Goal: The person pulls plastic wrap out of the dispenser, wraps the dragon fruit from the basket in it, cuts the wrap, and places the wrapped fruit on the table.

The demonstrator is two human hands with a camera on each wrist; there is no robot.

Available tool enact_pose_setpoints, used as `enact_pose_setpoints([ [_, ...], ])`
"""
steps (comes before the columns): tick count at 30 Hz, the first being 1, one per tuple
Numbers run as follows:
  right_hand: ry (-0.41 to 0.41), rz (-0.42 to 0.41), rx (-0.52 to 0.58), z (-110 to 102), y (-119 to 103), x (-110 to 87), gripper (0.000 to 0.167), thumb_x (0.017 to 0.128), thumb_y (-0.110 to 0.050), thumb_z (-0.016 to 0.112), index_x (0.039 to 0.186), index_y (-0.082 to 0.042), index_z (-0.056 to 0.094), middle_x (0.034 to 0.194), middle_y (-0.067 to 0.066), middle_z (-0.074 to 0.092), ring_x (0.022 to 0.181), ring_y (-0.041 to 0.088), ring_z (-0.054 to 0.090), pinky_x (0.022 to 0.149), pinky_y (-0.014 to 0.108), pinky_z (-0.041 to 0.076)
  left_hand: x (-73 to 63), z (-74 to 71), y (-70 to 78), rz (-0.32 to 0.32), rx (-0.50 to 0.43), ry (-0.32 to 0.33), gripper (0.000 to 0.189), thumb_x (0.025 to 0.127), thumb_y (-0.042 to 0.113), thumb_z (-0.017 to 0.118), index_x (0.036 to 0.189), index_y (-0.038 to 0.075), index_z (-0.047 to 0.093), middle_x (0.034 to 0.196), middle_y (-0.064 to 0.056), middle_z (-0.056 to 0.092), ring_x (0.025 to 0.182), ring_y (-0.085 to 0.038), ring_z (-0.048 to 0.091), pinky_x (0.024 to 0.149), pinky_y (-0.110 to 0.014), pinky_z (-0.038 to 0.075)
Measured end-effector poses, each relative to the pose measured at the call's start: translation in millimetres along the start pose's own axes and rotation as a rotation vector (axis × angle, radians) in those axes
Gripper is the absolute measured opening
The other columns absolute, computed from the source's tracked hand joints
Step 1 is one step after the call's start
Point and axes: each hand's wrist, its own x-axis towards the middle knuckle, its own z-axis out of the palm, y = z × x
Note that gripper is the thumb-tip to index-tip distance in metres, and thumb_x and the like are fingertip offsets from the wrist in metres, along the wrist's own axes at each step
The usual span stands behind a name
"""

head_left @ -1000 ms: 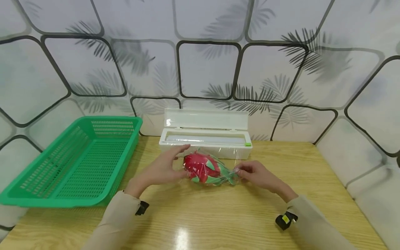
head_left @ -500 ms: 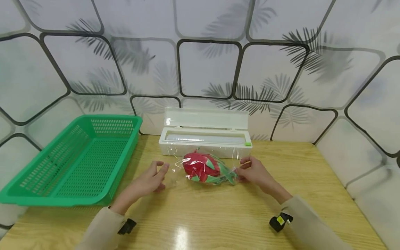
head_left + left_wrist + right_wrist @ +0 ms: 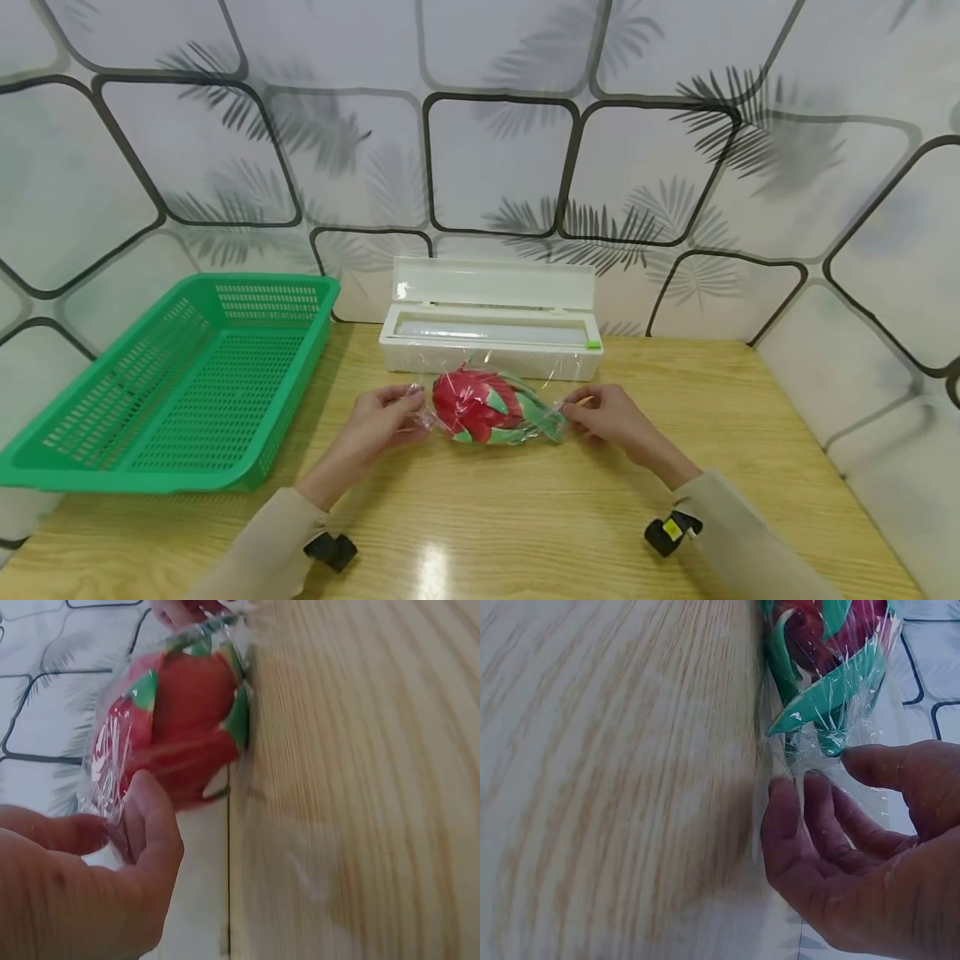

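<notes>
A red dragon fruit (image 3: 472, 404) with green-tipped scales lies on the table, wrapped in clear cling film (image 3: 112, 757). At its left end my left hand (image 3: 386, 421) pinches the gathered film between thumb and forefinger; the left wrist view shows the same grip up close. My right hand (image 3: 618, 427) holds the film at the fruit's leafy right end. In the right wrist view, the right thumb and curled fingers (image 3: 784, 810) meet around the twisted film just past the green tips. Both hands stay low over the tabletop.
Behind the fruit stands a white cling film box (image 3: 491, 360), its lid (image 3: 495, 283) raised and a roll (image 3: 491, 333) inside. To the left is a green plastic basket (image 3: 247, 467) with perforated sides. A patterned wall covering (image 3: 502, 167) surrounds the wooden table (image 3: 540, 533).
My left hand drew back leftward from the fruit, then came in again and took the film's left end. The right hand kept its hold, nearly still.
</notes>
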Motion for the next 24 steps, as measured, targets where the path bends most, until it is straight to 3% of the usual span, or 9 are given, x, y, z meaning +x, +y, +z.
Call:
enact_pose_setpoints([
  [3, 0.016, -0.001, 0.047, 2, -2, 0.1, 0.028, 0.098, -0.021, 0.068, 0.112, 0.003, 0.065, 0.085, 0.008, 0.072, 0.069, 0.012, 0.067, 0.059, 0.029, 0.056, 2.4, 4.3, 2.5, -0.027, -0.036, 0.029, 0.041, 0.105, 0.017, 0.055, 0.136, -0.010, 0.051, 0.098, -0.007, 0.065, 0.076, -0.009, 0.068, 0.075, -0.027, 0.062],
  [6, 0.018, 0.013, 0.095, 2, -3, -2.7, 0.034, 0.098, -0.019, 0.068, 0.120, 0.006, 0.060, 0.088, 0.013, 0.073, 0.069, 0.013, 0.071, 0.062, 0.031, 0.060, 1.1, 2.9, 6.0, -0.057, 0.008, 0.013, 0.054, 0.106, 0.023, 0.054, 0.145, -0.011, 0.040, 0.117, -0.018, 0.063, 0.088, -0.016, 0.068, 0.081, -0.034, 0.063],
  [9, 0.044, 0.016, 0.092, -4, -5, -8.7, 0.045, 0.098, -0.019, 0.068, 0.132, 0.007, 0.052, 0.101, 0.019, 0.071, 0.076, 0.019, 0.075, 0.067, 0.036, 0.063, -3.0, -2.6, 12.2, -0.027, 0.156, 0.038, 0.068, 0.104, 0.029, 0.056, 0.153, -0.007, 0.026, 0.140, -0.027, 0.049, 0.113, -0.030, 0.063, 0.094, -0.043, 0.059],
  [11, 0.087, 0.000, 0.051, -9, -8, -12.6, 0.051, 0.099, -0.020, 0.067, 0.138, 0.006, 0.048, 0.110, 0.024, 0.069, 0.082, 0.024, 0.075, 0.069, 0.038, 0.063, -5.8, -8.1, 18.8, 0.068, 0.289, 0.086, 0.067, 0.103, 0.030, 0.057, 0.154, -0.004, 0.028, 0.147, -0.028, 0.044, 0.127, -0.038, 0.056, 0.102, -0.049, 0.054],
  [14, 0.200, -0.054, -0.065, -14, -14, -16.2, 0.050, 0.099, -0.022, 0.065, 0.140, 0.002, 0.048, 0.115, 0.023, 0.067, 0.086, 0.027, 0.075, 0.067, 0.035, 0.061, -7.6, -11.0, 30.0, 0.274, 0.495, 0.144, 0.054, 0.103, 0.027, 0.059, 0.147, 0.000, 0.044, 0.146, -0.024, 0.049, 0.134, -0.041, 0.051, 0.106, -0.053, 0.049],
  [16, 0.269, -0.126, -0.137, -14, -20, -16.8, 0.044, 0.099, -0.022, 0.063, 0.136, 0.000, 0.053, 0.114, 0.020, 0.068, 0.088, 0.027, 0.074, 0.066, 0.031, 0.058, -5.4, -7.2, 39.0, 0.413, 0.625, 0.122, 0.046, 0.104, 0.027, 0.059, 0.143, 0.002, 0.053, 0.143, -0.022, 0.053, 0.134, -0.041, 0.051, 0.105, -0.055, 0.050],
  [18, 0.318, -0.240, -0.199, -9, -28, -15.1, 0.033, 0.099, -0.019, 0.064, 0.127, -0.002, 0.061, 0.109, 0.016, 0.070, 0.089, 0.026, 0.072, 0.068, 0.030, 0.055, 0.0, 0.7, 48.7, 0.513, 0.749, 0.063, 0.047, 0.104, 0.030, 0.059, 0.142, 0.003, 0.055, 0.143, -0.021, 0.054, 0.135, -0.040, 0.051, 0.107, -0.057, 0.048],
  [21, 0.305, -0.439, -0.254, 5, -42, -9.3, 0.021, 0.099, -0.014, 0.065, 0.115, -0.001, 0.069, 0.103, 0.012, 0.072, 0.089, 0.023, 0.070, 0.071, 0.032, 0.056, 15.3, 13.1, 60.9, 0.594, 0.901, -0.040, 0.050, 0.104, 0.033, 0.058, 0.142, 0.000, 0.054, 0.143, -0.023, 0.053, 0.135, -0.043, 0.050, 0.109, -0.059, 0.045],
  [24, 0.233, -0.540, -0.288, 21, -56, 0.9, 0.021, 0.099, -0.013, 0.065, 0.115, -0.001, 0.070, 0.102, 0.011, 0.073, 0.084, 0.019, 0.070, 0.070, 0.032, 0.057, 33.1, 19.5, 66.1, 0.571, 0.987, -0.129, 0.045, 0.104, 0.033, 0.057, 0.134, 0.000, 0.061, 0.137, -0.021, 0.061, 0.130, -0.039, 0.056, 0.107, -0.054, 0.049],
])
